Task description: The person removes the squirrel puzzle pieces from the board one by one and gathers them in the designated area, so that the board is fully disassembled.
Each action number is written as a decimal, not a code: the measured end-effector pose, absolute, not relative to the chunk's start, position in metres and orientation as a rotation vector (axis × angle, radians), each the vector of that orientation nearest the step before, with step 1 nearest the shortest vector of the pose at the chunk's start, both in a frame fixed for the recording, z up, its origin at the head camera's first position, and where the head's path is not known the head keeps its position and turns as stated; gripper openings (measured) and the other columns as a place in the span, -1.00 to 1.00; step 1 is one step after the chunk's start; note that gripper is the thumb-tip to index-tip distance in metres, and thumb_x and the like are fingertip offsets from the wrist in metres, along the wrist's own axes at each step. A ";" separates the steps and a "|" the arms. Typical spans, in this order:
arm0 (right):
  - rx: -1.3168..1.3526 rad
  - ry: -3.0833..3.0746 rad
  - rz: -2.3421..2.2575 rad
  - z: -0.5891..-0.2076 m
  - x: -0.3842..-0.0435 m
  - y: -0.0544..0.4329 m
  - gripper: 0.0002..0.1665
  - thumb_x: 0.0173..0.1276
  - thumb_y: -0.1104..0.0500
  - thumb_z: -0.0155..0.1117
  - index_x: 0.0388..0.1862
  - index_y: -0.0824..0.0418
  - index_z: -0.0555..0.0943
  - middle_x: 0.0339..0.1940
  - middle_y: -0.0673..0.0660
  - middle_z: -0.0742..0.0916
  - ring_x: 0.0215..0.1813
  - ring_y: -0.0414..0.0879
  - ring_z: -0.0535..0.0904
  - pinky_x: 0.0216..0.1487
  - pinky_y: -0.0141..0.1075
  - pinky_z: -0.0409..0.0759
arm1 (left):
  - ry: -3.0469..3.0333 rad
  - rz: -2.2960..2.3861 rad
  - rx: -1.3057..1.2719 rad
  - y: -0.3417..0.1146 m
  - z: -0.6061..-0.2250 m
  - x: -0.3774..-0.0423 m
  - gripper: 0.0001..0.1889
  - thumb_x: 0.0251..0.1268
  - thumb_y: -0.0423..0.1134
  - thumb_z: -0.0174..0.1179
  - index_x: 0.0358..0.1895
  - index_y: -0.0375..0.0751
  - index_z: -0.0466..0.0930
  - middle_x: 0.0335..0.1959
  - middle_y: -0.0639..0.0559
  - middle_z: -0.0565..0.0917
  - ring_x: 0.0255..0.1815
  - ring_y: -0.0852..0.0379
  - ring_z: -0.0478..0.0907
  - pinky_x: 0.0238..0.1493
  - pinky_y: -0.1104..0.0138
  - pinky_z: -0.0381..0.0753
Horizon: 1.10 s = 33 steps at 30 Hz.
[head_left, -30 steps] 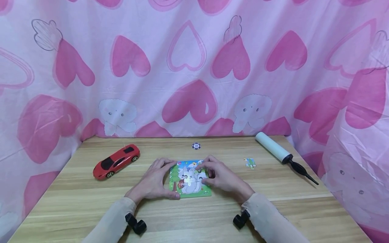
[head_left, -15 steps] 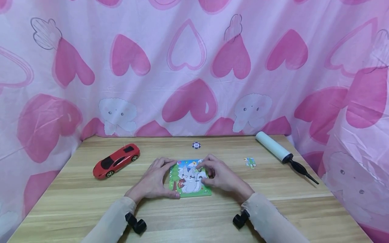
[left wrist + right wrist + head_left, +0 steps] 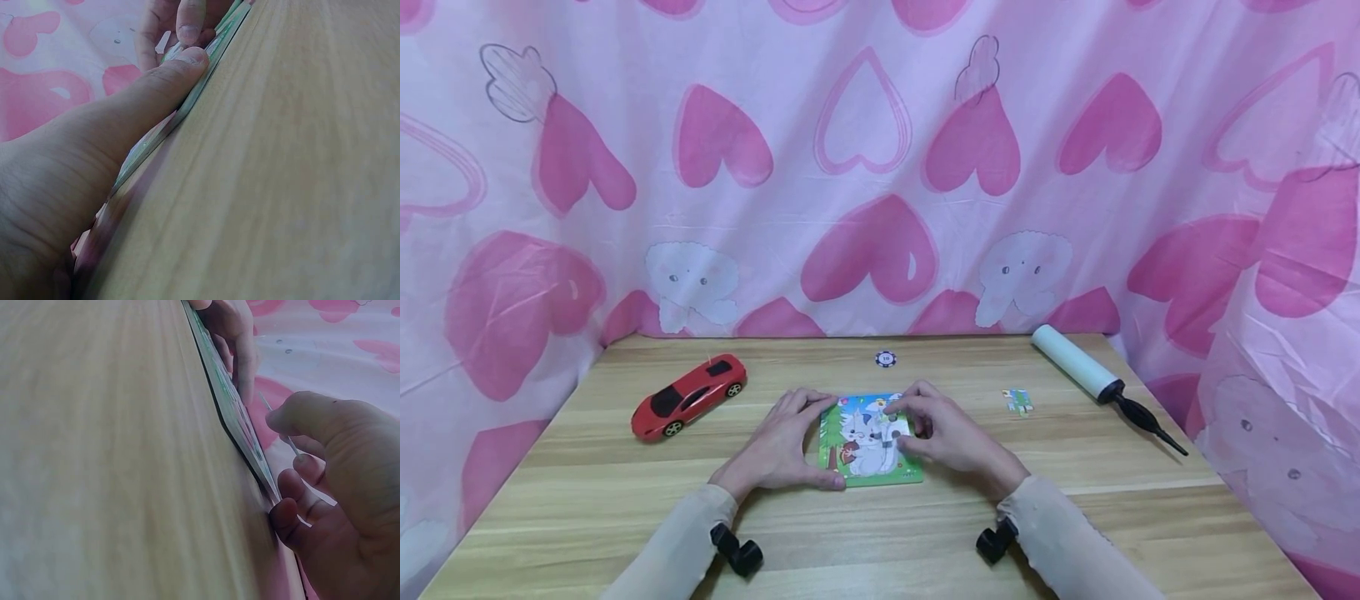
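On the left of the puzzle board (image 3: 883, 478), the left hand (image 3: 786, 442) holds it, spread wide; from the left wrist, its thumb (image 3: 178, 72) touches the edge. From the right wrist, the right hand (image 3: 331, 469) pinches a tilted piece (image 3: 293, 447) just above the board's right.

Jigsaw puzzle (image 3: 874, 464): green, blue, white animal print. Toy sports car (image 3: 690, 398): red. Balloon pump (image 3: 1077, 365): pale green, black. Curtain (image 3: 868, 250): pink hearts.

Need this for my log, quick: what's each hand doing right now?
Left hand: holding the puzzle board by its edges.
Right hand: pinching a puzzle piece.
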State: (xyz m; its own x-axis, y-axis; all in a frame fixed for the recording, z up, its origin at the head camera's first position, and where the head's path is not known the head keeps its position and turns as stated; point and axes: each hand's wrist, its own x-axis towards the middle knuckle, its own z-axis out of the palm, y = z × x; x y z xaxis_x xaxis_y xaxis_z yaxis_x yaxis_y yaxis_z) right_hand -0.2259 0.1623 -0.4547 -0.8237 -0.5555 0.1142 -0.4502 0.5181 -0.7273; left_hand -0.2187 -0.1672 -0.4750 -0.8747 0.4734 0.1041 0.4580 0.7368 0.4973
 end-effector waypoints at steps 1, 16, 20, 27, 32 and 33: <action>-0.871 2.617 -1.199 -0.455 -0.226 0.163 -0.48 0.55 0.15 0.53 0.44 -0.07 0.72 0.12 -0.04 0.58 -0.03 -0.09 0.53 -0.04 -0.31 0.63 | 2.902 0.817 0.779 -0.167 -0.475 -0.219 0.43 -0.23 0.73 0.53 0.76 0.00 0.33 0.62 0.00 0.38 0.62 -0.07 0.28 0.73 -0.23 0.22; -0.728 2.639 -1.289 -0.443 -0.228 0.181 -0.48 0.58 0.17 0.50 0.45 -0.13 0.72 0.19 -0.04 0.58 0.03 -0.01 0.54 0.00 -0.29 0.66 | 2.902 0.819 0.778 -0.165 -0.475 -0.219 0.43 -0.24 0.73 0.53 0.76 0.02 0.33 0.62 0.01 0.38 0.63 -0.07 0.27 0.75 -0.23 0.20; -0.701 2.684 -1.285 -0.434 -0.231 0.195 -0.49 0.59 0.10 0.49 0.45 -0.21 0.71 0.18 -0.04 0.59 0.04 -0.01 0.56 0.05 -0.23 0.68 | 2.902 0.829 0.777 -0.165 -0.475 -0.218 0.44 -0.25 0.73 0.53 0.76 0.00 0.33 0.62 0.02 0.38 0.63 -0.06 0.27 0.75 -0.23 0.20; -0.820 2.805 -1.285 -0.421 -0.237 0.229 -0.48 0.60 0.22 0.46 0.47 -0.09 0.70 0.09 0.10 0.58 -0.10 -0.03 0.58 -0.11 -0.31 0.66 | 2.905 0.831 0.783 -0.166 -0.475 -0.218 0.45 -0.25 0.73 0.53 0.76 -0.01 0.33 0.62 0.01 0.38 0.63 -0.06 0.28 0.75 -0.23 0.20; -0.826 2.870 -1.300 -0.416 -0.237 0.254 -0.52 0.61 0.23 0.45 0.46 0.07 0.71 0.07 0.23 0.55 -0.20 -0.07 0.55 -0.21 -0.36 0.60 | 2.910 0.817 0.778 -0.167 -0.476 -0.218 0.45 -0.26 0.74 0.53 0.76 0.00 0.33 0.62 0.02 0.38 0.62 -0.06 0.28 0.75 -0.22 0.20; -0.825 2.875 -1.303 -0.415 -0.236 0.259 -0.52 0.62 0.22 0.44 0.46 0.09 0.70 0.08 0.24 0.55 -0.21 -0.08 0.55 -0.22 -0.36 0.59 | 2.910 0.814 0.773 -0.167 -0.476 -0.218 0.45 -0.26 0.74 0.53 0.76 0.00 0.33 0.62 0.02 0.38 0.62 -0.06 0.28 0.75 -0.22 0.20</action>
